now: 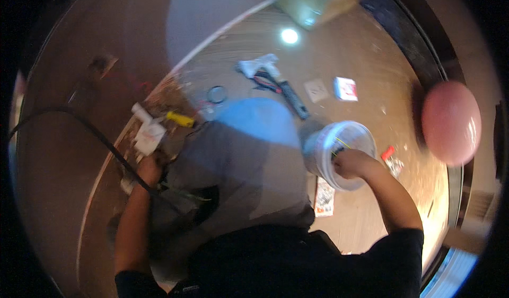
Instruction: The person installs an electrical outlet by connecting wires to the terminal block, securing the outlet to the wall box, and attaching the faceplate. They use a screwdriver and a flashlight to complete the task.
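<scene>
My right hand (pixel 352 163) reaches into a white plastic bucket (pixel 316 157) on the right, fingers closed. A small dark thing and a thin yellow strip show at its fingertips, too unclear to name. My left hand (pixel 150 169) is low on the left, its blurred fingers curled at the near edge of a white square piece (pixel 150 137). What the fingers hold is hidden. A black cable (pixel 101 139) arcs in front of my left wrist. Just beyond this hand lies a yellow-handled tool (pixel 181 119), perhaps a screwdriver. My grey-clad leg (pixel 244 160) lies between the hands.
Ahead lie red-and-black pliers (pixel 268 81), a black-handled tool (pixel 293 100), a crumpled white piece (pixel 258 64), a clear ring (pixel 217 94) and a white-and-red box (pixel 345 89). A printed packet (pixel 324 197) and a red-ended item (pixel 388 152) are near the bucket. A pink rounded object (pixel 452 123) stands right.
</scene>
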Motion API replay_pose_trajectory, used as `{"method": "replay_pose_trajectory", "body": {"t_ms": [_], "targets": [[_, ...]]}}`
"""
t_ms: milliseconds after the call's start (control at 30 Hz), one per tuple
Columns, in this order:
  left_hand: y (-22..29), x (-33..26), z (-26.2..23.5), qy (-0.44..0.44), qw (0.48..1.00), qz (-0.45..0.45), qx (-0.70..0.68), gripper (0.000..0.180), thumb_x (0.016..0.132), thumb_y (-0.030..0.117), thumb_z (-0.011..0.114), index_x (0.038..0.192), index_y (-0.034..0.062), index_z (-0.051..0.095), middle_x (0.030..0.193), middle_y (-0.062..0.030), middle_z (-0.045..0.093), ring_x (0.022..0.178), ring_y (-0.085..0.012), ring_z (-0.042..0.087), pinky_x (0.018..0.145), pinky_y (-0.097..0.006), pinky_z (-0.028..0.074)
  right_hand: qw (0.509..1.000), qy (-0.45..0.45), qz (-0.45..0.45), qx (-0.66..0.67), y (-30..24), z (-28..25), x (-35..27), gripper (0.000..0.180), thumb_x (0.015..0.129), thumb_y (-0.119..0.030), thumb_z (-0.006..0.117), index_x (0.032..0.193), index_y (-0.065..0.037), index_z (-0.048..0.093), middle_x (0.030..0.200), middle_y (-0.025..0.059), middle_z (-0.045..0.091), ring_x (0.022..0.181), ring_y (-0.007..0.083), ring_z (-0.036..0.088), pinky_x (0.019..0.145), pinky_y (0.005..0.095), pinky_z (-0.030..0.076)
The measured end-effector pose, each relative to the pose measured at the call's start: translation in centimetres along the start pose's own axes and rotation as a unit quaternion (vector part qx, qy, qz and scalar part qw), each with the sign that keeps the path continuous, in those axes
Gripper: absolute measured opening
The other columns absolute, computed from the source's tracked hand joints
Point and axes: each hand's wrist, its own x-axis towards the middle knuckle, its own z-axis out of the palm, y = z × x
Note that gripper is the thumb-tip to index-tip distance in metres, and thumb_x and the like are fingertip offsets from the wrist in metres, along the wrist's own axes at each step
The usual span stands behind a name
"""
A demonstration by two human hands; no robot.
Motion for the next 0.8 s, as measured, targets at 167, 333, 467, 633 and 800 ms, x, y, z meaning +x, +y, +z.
{"method": "replay_pose_trajectory", "body": {"t_ms": [167,333,467,633,800], "targets": [[1.0,-0.2,-0.8,-0.034,0.993,-0.108,0.044,0.028,0.092,0.029,0.06,0.112,0.0126,0.072,0.108,-0.0195,0.07,0.101,-0.0386,0.066,0.086,-0.049,0.052,0.971,0.239,-0.013,0.004,-3.6,-7.3,-2.2,0.023,0.085,-0.025,0.063,0.089,-0.005,0.073,0.095,0.0222,0.07,0.091,0.0426,0.066,0.082,0.0493,0.053],[-0.9,0.8,-1.4,-0.002,0.989,-0.139,-0.042,0.027,0.092,0.03,0.06,0.11,0.015,0.072,0.106,-0.0171,0.071,0.1,-0.0371,0.067,0.086,-0.048,0.052,0.973,0.216,-0.025,-0.073,-5.3,-9.5,0.1,0.022,0.084,-0.023,0.063,0.084,-0.003,0.072,0.086,0.0237,0.068,0.082,0.0433,0.066,0.075,0.0498,0.054],[-2.8,1.0,-0.6,0.028,0.986,-0.138,-0.088,0.027,0.092,0.03,0.057,0.107,0.0116,0.071,0.104,-0.0181,0.071,0.098,-0.0383,0.067,0.087,-0.048,0.052,0.974,0.208,-0.027,-0.083,-5.0,-10.0,1.6,0.022,0.082,-0.024,0.064,0.081,-0.003,0.071,0.083,0.0234,0.068,0.078,0.0414,0.067,0.072,0.0481,0.055],[-2.8,0.6,-0.9,0.081,0.988,-0.061,-0.118,0.038,0.091,0.036,0.063,0.108,0.0034,0.071,0.103,-0.0211,0.071,0.096,-0.0368,0.068,0.083,-0.045,0.052,0.972,0.212,0.102,-0.023,-3.1,-9.0,-0.4,0.024,0.084,-0.024,0.065,0.093,-0.004,0.073,0.089,0.0245,0.07,0.082,0.0375,0.069,0.073,0.0461,0.053],[-2.5,-0.5,0.0,0.087,0.976,-0.025,-0.199,0.029,0.096,0.023,0.062,0.109,-0.0016,0.068,0.097,-0.0176,0.072,0.086,-0.0299,0.068,0.081,-0.042,0.051,0.994,0.069,0.06,0.065,-0.2,-1.4,-4.0,0.047,0.092,-0.041,0.054,0.081,0.001,0.071,0.077,0.0222,0.069,0.071,0.0358,0.067,0.072,0.0457,0.051]]}}
